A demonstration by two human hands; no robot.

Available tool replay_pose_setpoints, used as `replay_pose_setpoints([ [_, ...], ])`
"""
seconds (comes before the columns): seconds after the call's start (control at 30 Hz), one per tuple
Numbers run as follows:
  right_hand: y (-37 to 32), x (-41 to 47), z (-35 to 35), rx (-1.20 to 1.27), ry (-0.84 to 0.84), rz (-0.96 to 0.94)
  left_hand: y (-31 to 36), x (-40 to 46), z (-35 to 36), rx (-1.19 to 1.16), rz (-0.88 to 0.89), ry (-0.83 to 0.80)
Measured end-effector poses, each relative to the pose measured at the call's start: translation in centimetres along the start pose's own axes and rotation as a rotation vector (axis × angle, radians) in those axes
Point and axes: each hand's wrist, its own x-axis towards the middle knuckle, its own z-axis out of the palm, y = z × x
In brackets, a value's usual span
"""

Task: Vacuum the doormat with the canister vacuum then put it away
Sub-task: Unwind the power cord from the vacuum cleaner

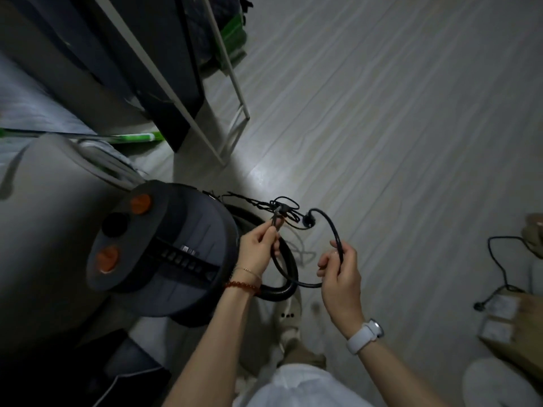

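Note:
The grey canister vacuum (164,248), with two orange buttons on top, stands on the floor at lower left. Its ribbed black hose (286,284) curls beside it, below my hands. My left hand (258,248) pinches a tangled bundle of the black power cord (335,230) near a cord tie. My right hand (340,271) grips the same cord lower down, so it arcs up between my hands to the plug (310,221). No doormat is in view.
A white metal rack (235,92) and dark cabinet stand at upper left, with a green-handled tool (129,138) on the floor. A large grey appliance (44,218) is at far left. Cardboard boxes (508,321) and another black cable lie at right. Pale wood floor spreads beyond.

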Motion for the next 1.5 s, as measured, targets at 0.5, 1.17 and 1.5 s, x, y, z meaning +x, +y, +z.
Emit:
replay_pose_setpoints([
  [0.5, 2.3, -22.8, 3.7, -0.225, -0.342, -0.618, -10.4, -19.6, -15.6, 0.017, 0.016, 0.136],
  [1.17, 3.1, -22.0, 15.0, -0.578, -0.429, -0.963, -10.8, -20.3, -27.7, -0.758, 0.073, 0.395],
  [1.5, -13.9, -4.8, 27.1, -0.6, -0.047, -0.93, 7.0, -7.8, -30.6, -0.858, 0.276, 0.271],
])
